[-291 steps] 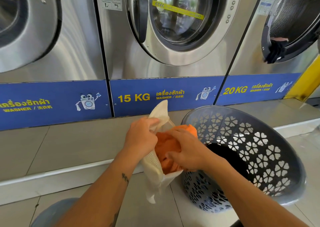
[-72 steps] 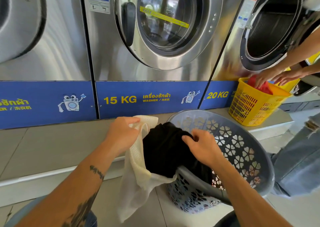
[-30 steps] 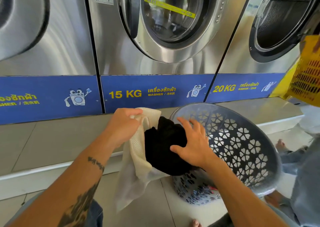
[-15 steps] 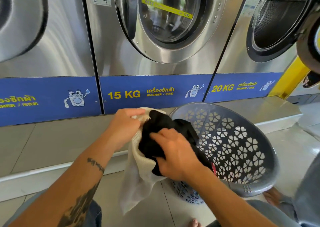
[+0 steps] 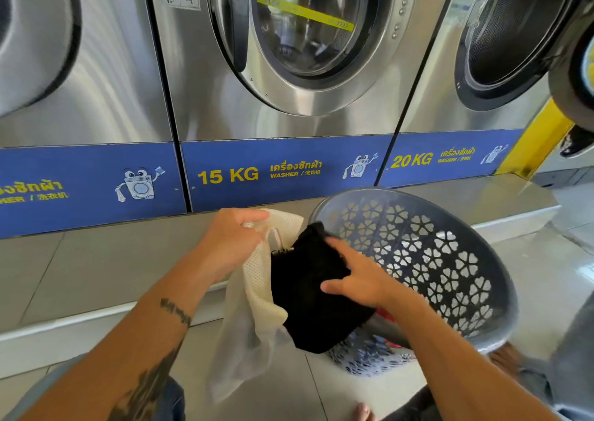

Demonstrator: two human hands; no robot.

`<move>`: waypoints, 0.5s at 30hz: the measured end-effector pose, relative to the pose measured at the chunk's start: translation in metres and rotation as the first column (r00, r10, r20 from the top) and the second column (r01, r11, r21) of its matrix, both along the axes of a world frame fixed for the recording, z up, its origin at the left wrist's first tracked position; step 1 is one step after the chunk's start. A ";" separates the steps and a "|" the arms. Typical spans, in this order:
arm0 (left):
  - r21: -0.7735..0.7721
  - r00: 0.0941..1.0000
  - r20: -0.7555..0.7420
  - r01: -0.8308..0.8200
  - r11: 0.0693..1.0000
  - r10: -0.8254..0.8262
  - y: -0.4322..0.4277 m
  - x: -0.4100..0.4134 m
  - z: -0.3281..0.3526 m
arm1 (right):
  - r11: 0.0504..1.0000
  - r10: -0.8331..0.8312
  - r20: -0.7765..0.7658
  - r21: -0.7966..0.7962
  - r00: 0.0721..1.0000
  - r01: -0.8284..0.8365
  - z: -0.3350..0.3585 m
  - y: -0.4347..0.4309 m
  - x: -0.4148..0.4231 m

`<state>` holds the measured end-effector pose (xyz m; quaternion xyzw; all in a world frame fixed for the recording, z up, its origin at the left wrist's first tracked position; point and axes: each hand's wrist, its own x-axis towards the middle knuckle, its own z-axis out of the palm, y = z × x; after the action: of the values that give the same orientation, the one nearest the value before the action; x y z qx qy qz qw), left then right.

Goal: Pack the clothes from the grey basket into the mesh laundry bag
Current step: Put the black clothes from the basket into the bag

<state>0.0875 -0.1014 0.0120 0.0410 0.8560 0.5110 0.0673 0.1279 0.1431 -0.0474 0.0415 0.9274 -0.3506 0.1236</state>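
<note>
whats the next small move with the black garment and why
Probably push the black fabric garment deeper into the cream mesh laundry bag: the right hand presses flat on it, the left hand grips the bag's mouth open, and much of the garment bulges outside.

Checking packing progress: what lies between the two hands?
Head view: the black garment lies there, partly in the mesh bag that the left hand grips; the right hand presses on it.
</note>
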 end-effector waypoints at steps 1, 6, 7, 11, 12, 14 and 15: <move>-0.002 1.000 0.001 0.004 1.000 -0.004 0.001 0.001 0.000 | 1.000 0.000 0.018 -0.025 1.000 0.000 -0.003 -0.002 0.001; 0.014 1.000 -0.002 0.013 1.000 -0.013 0.003 0.006 0.003 | 0.948 0.086 -0.307 0.318 0.948 0.017 0.013 -0.019 0.009; 0.016 1.000 -0.005 0.016 1.000 -0.016 0.003 0.007 0.004 | 0.946 0.092 -0.365 0.323 0.926 0.033 0.020 -0.023 0.012; 0.097 1.000 0.004 -0.012 0.995 0.011 0.006 0.006 0.005 | 0.991 0.059 -0.551 0.133 0.833 0.018 0.032 -0.052 0.025; 0.122 1.000 0.012 -0.018 0.992 0.017 0.006 0.005 0.005 | 0.993 0.094 -0.547 0.106 0.832 -0.043 0.027 -0.059 0.026; 0.158 0.999 0.034 -0.011 0.987 0.005 0.005 0.005 0.007 | 0.967 0.251 -0.453 0.164 0.856 -0.196 0.009 -0.070 0.026; 0.163 0.999 0.040 0.004 0.987 -0.010 0.004 0.006 0.008 | 0.928 0.348 -0.382 0.269 0.856 -0.257 -0.001 -0.072 0.023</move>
<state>0.0936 -0.0971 0.0198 0.0390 0.8097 0.5797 0.0830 0.1508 0.0711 -0.0487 -0.1695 0.9583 -0.2280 -0.0315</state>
